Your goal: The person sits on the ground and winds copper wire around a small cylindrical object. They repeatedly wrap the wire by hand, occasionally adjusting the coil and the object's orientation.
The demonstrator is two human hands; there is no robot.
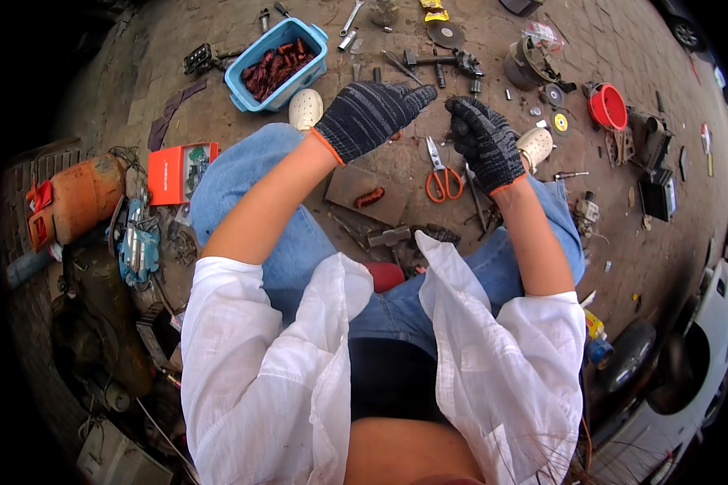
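both gloved hands meet mid-frame, left grip (370, 115) and right grip (483, 139) curled, contents unclear; orange scissors (441, 174) lie below, blue tub (277, 63) upper left on the ground

- I see an outdoor floor of worn brown paving bricks (623, 48), dusty and stained, filling the upper part of the view.
- The light looks like flat, even daylight with no hard shadows that I can make out.
- At the lower right, I make out a white vehicle (716, 323) with a dark tyre (627, 356) beside it.
- Another dark vehicle wheel (686, 34) shows at the top right edge.
- On the left, I see a low stepped brick edge (52, 162), partly in shadow.
- No walls or windows fall within my view.
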